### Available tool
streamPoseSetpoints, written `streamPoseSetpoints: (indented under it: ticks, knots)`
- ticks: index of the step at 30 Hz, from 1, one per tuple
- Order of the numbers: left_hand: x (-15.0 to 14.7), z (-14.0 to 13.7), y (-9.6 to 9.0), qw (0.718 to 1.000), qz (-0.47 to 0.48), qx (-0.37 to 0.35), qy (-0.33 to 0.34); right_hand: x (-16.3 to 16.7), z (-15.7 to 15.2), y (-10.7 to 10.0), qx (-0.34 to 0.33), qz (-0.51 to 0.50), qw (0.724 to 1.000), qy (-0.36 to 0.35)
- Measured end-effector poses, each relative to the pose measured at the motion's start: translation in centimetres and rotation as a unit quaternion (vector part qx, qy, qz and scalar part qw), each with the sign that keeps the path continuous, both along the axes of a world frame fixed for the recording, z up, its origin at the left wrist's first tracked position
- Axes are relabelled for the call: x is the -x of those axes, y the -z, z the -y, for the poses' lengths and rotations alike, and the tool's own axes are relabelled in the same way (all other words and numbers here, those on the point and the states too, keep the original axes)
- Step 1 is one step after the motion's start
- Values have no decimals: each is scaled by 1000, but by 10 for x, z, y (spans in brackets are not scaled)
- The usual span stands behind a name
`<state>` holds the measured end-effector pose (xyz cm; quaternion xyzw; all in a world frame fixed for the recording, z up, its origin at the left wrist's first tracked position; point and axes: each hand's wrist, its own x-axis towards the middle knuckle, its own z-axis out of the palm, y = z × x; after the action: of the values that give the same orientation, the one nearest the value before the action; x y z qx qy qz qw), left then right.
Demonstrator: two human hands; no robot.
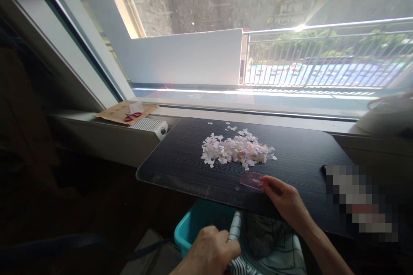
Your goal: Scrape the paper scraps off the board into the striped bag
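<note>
My right hand pinches the end of a thin, see-through pink scraper, which lies low over the dark tabletop. Just beyond the scraper spreads a heap of small white and pale pink paper scraps, with a few loose pieces around it. Below the table's near edge, my left hand is closed at the near side of a turquoise bin; its fingertips are hidden. White patterned cloth lies against that hand.
Red-handled scissors rest on a brown paper envelope on the sill, by a white radiator. A blurred-out object lies at the table's right. Behind the table is a large window, with a railing outside.
</note>
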<state>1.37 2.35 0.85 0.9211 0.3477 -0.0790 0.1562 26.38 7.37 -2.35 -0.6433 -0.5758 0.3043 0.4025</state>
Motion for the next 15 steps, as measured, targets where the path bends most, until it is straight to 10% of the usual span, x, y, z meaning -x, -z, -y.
streamPoseSetpoints:
  ticks: [7,15]
  knots:
    - [-3,-3,-6,1000,-16,2,5,29,24,-13,15,-26,993,-118]
    - [7,1,0,999,8,-34,-5,-13,-18,-10,-38,-3,997,63]
